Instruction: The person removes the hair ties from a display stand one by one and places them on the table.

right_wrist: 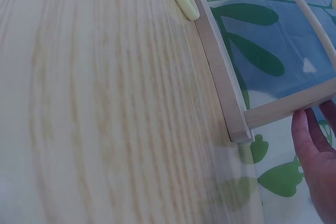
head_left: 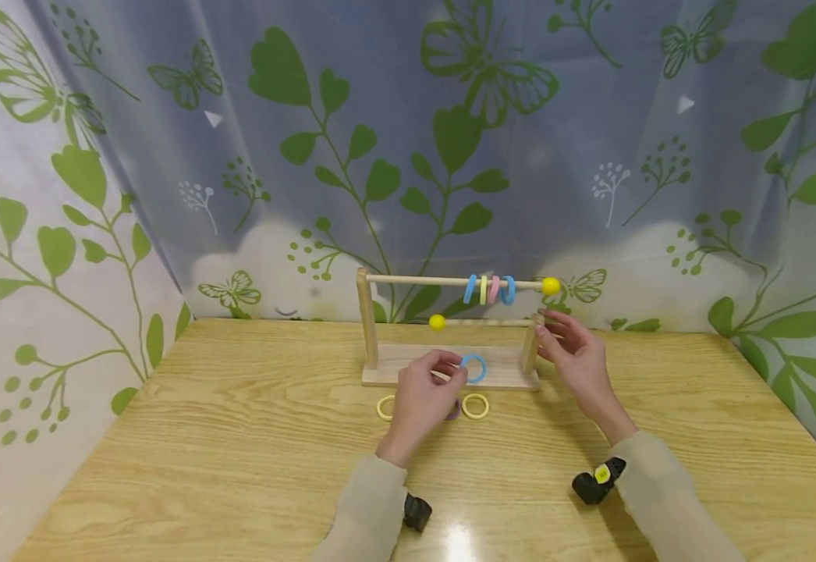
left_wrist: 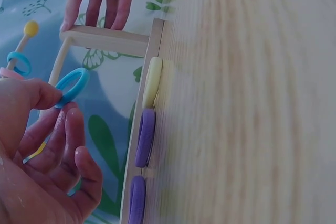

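Note:
My left hand [head_left: 423, 394] pinches a light blue ring [left_wrist: 79, 88] between thumb and fingertips, just in front of the wooden stand [head_left: 408, 355]. At the stand's right post, my right hand [head_left: 583, 367] holds the upper end with thumb and fingers; the right wrist view shows fingertips against the post's outer side. The upper rod [head_left: 418, 279] carries a pink ring [head_left: 494, 289], a yellow ring [head_left: 483, 290] and two blue rings. The lower rod [head_left: 488, 322] ends on the left in a yellow ball [head_left: 438, 322]. It bears no ring in the head view.
Along the stand's front edge lie a yellow ring [left_wrist: 153, 82] and two purple rings, one purple ring [left_wrist: 146, 137] next to the yellow. Another yellow ring [head_left: 382, 414] is partly behind my left hand. A leaf-patterned curtain [head_left: 380, 140] hangs behind the wooden table [head_left: 239, 453].

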Motion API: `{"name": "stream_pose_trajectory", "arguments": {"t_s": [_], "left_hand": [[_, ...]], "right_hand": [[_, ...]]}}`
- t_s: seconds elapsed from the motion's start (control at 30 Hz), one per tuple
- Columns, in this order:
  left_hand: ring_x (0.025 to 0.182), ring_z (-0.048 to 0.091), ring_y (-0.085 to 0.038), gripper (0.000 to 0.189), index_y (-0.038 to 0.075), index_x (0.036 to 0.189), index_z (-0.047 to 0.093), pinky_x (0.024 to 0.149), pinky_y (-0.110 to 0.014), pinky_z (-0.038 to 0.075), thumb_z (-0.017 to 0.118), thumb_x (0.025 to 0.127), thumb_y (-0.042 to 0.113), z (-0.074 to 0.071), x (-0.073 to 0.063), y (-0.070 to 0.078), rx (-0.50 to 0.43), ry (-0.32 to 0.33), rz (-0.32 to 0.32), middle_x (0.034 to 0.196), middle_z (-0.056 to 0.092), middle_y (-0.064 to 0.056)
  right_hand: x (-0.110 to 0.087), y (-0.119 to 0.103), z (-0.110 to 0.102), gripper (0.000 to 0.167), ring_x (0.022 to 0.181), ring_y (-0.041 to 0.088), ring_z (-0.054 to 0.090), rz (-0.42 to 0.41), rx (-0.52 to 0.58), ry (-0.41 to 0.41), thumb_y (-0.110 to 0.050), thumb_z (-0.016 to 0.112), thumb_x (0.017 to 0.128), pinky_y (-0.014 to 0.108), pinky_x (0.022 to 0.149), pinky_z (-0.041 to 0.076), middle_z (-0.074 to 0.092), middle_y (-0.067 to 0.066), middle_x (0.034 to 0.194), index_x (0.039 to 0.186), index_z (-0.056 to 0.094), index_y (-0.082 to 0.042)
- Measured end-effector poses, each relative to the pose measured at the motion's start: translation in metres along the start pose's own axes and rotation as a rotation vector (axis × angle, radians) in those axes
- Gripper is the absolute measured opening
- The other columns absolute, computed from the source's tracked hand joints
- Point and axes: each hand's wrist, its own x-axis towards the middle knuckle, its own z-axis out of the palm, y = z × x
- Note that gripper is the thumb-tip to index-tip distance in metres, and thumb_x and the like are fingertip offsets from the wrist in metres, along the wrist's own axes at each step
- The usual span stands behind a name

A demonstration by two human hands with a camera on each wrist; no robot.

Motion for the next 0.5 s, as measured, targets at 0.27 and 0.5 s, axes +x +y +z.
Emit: {"name": "stream_pose_trajectory", "arguments": {"t_s": [0.27, 0.5], "left_hand": [[0.06, 0.065, -0.009, 0.015, 0.01, 0.105, 0.074, 0.052, -0.025, 0.056, 0.07, 0.093, 0.018, 0.0021, 0.0001, -0.0017, 0.056, -0.043, 0.034, 0.09, 0.074, -0.006], [0.072, 0.066, -0.007, 0.016, 0.014, 0.107, 0.076, 0.068, -0.024, 0.055, 0.071, 0.093, 0.022, 0.0055, -0.0002, 0.0003, 0.144, -0.065, 0.075, 0.092, 0.076, -0.003]], "right_hand": [[-0.0002, 0.0002, 0.0005, 0.046, 0.102, -0.001, 0.068, 0.004, 0.007, 0.001, -0.019, 0.064, 0.102, 0.02, 0.081, 0.06, 0.068, -0.019, 0.111, 0.14, 0.055, 0.004], [0.0001, 0.0008, 0.0004, 0.046, 0.103, 0.0, 0.068, 0.007, 0.003, 0.002, -0.02, 0.064, 0.102, 0.021, 0.082, 0.06, 0.068, -0.019, 0.112, 0.14, 0.055, 0.004]]}}
